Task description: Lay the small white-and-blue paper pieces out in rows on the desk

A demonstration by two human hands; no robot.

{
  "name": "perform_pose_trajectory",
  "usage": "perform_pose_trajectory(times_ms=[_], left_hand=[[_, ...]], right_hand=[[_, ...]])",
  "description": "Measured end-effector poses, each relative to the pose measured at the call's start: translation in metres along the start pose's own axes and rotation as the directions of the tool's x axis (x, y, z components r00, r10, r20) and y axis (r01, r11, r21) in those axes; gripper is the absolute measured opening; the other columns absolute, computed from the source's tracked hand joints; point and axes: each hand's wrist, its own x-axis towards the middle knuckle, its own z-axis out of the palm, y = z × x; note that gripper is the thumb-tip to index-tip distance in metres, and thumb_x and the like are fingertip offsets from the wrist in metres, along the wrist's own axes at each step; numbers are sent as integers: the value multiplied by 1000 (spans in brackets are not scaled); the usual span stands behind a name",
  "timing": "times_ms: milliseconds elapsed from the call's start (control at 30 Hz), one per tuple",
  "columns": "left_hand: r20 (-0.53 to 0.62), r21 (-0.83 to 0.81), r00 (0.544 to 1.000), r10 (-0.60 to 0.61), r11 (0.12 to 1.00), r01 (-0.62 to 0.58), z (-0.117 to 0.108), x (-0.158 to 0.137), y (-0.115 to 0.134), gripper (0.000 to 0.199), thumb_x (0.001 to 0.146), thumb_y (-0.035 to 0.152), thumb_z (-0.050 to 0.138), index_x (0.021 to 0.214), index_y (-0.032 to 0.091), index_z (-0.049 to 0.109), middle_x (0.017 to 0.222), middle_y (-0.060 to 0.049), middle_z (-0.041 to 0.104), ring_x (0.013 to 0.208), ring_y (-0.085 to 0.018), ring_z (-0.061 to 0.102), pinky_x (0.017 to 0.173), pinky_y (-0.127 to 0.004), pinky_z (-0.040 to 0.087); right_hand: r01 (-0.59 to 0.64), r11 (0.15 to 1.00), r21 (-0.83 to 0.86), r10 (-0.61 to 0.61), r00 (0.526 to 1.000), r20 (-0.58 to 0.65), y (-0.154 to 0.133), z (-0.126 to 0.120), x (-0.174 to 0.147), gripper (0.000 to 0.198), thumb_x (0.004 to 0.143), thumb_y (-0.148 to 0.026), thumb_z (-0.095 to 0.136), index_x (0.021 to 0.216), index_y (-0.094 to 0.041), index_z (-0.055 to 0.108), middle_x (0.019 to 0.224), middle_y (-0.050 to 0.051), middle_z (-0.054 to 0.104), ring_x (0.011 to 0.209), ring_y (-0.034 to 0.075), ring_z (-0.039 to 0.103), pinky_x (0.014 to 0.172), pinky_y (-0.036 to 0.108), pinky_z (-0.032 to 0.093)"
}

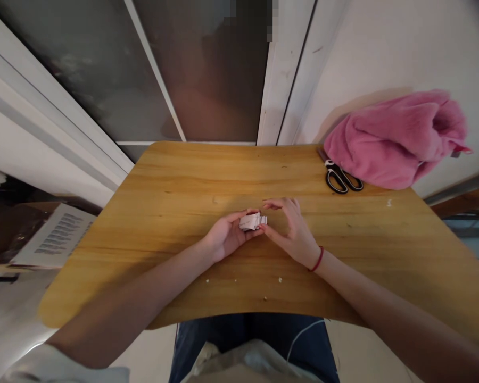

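Both hands meet at the middle of the wooden table (175,181): my left hand (226,237) pinches a small folded wad of paper (252,221) between thumb and fingers, and my right hand (291,232) touches its right end with curled fingertips. I see the paper as whitish, crumpled and tightly folded, with faint print. Scissors (340,178) lie far right, touching a pink cloth (395,141).
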Motion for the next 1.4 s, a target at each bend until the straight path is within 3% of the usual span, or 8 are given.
perform_pose_trajectory(times_ms=[133,467,633,833,1233,1400], left_hand=[[-70,-10,998,5,1000,-6,2,0,4,22,87,13,43,89,9,65,88,-11,68,79,-17,64,78,-30,51],[-24,12,1000,5,1000,-5,4,-2,3,24,88,14,42,95,9,64,97,-12,67,86,-18,63,81,-31,50],[-46,-15,999,-2,1000,1,4,-2,4,22,88,13,42,91,9,64,94,-11,68,83,-18,63,81,-32,51],[-43,-45,999,-14,999,12,-1,0,4,21,87,14,45,89,7,65,93,-13,69,84,-19,65,82,-30,52],[-143,-50,990,-1,999,-7,0,3,7,19,85,12,45,92,6,62,85,-12,69,75,-18,67,75,-28,55],[-116,-61,993,5,998,-12,0,2,7,18,85,11,45,91,7,62,85,-12,69,77,-19,67,75,-29,55]], right_hand=[[-17,1000,25,16,998,58,6,-3,0,43,82,-25,61,122,-23,44,104,6,58,98,21,51,89,42,43],[3,998,61,-7,998,59,9,2,1,26,84,-24,59,110,-24,52,106,5,60,95,20,55,87,42,47],[23,999,44,-25,999,39,7,-2,2,24,84,-21,59,107,-23,53,107,4,61,93,18,54,87,39,46],[4,999,40,-4,1000,-9,6,-8,4,37,83,-22,61,118,-24,48,97,3,62,88,18,55,85,38,46],[12,998,64,-6,994,-105,9,-17,7,36,82,-20,63,116,-23,51,101,4,60,89,17,56,84,36,47],[-7,994,111,20,993,-119,9,-19,7,40,81,-18,63,118,-25,50,103,3,60,91,16,56,84,35,48]])
